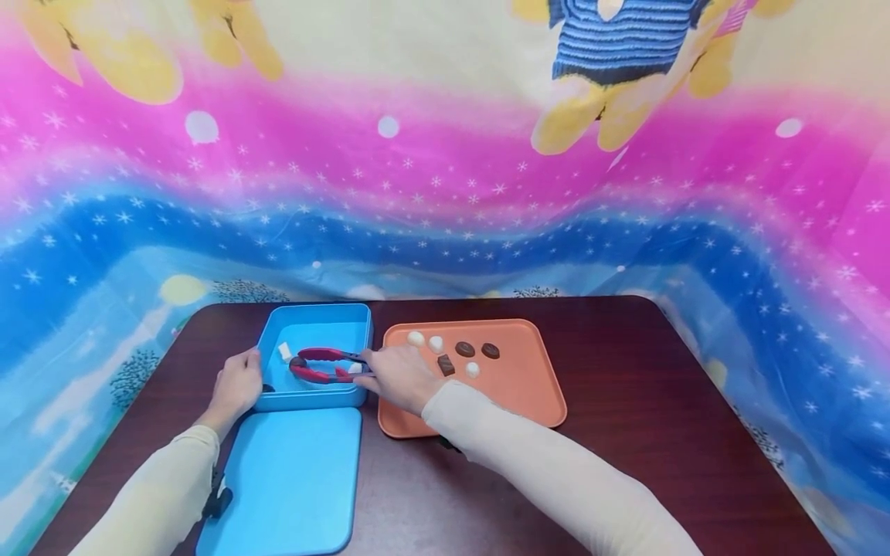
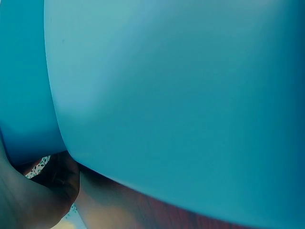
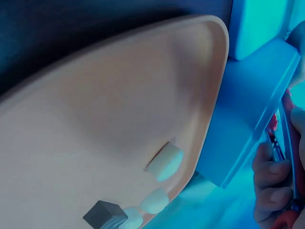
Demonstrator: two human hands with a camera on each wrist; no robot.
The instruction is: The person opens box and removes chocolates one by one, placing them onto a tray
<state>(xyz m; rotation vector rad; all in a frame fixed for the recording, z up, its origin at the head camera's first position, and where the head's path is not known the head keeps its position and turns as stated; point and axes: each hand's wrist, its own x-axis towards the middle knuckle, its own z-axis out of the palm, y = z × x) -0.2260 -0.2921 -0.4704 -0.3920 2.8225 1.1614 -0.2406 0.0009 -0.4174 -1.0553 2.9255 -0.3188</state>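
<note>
My right hand (image 1: pixel 403 377) grips a pair of red-handled tongs (image 1: pixel 323 378) over the blue box (image 1: pixel 316 398). A dark round chocolate (image 1: pixel 297 361) sits between the tongs' tips. My left hand (image 1: pixel 238 382) holds the box by its left wall; in the left wrist view that hand (image 2: pixel 35 202) curls at the box's corner. Inside the box lie a white piece (image 1: pixel 284 352), another white piece (image 1: pixel 355 368) partly behind the tongs, and a dark piece (image 1: pixel 268 388) at the near left corner. In the right wrist view, fingers (image 3: pixel 271 198) wrap the tongs' handles.
Right of the box is an orange tray (image 1: pixel 514 398) bearing white sweets (image 1: pixel 436 344), two oval brown chocolates (image 1: pixel 465 350) and a square one (image 1: pixel 446 364). A blue lid (image 1: pixel 299 471) lies flat in front of the box. The dark table (image 1: pixel 612 432) meets a printed cloth behind.
</note>
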